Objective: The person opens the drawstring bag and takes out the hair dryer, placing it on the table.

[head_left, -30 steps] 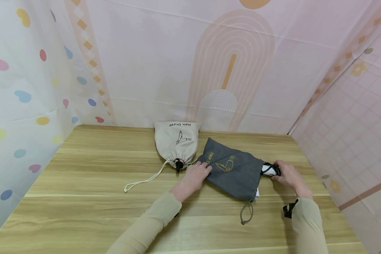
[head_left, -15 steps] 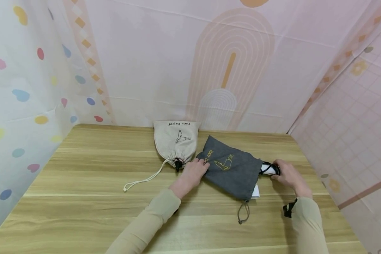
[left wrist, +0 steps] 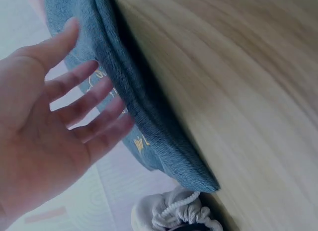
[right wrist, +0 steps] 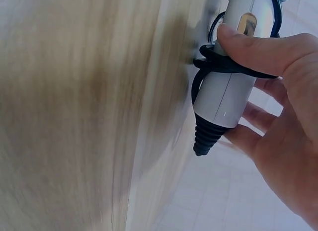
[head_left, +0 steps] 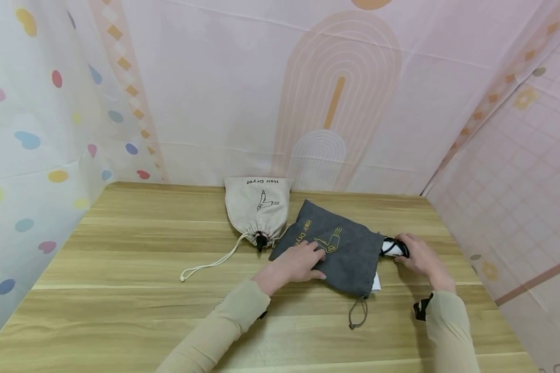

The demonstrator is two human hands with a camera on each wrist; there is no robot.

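Observation:
A dark grey drawstring bag (head_left: 354,259) with a yellow dryer drawing lies flat on the table. Over its left part is my left hand (head_left: 298,263), fingers spread and loosely bent; the left wrist view shows the palm (left wrist: 44,121) beside the cloth (left wrist: 144,107) with nothing gripped. From the bag's right-hand mouth sticks a white handle (head_left: 392,249) wrapped in black cord. My right hand (head_left: 420,256) grips that handle, thumb on one side and fingers on the other, as the right wrist view shows on the white handle (right wrist: 223,99). The handle's other end is hidden inside the bag.
A beige drawstring bag (head_left: 259,207), closed, lies at the back of the wooden table (head_left: 121,290), its white cord (head_left: 210,267) trailing left. A white piece (head_left: 376,283) shows at the grey bag's mouth, near a grey cord loop (head_left: 358,315). Patterned cloth hangs behind.
My left hand has moved from the grey bag's left end rightward over its printed face, and the bag's left corner has spread out. The white piece at the mouth shows more than a second ago.

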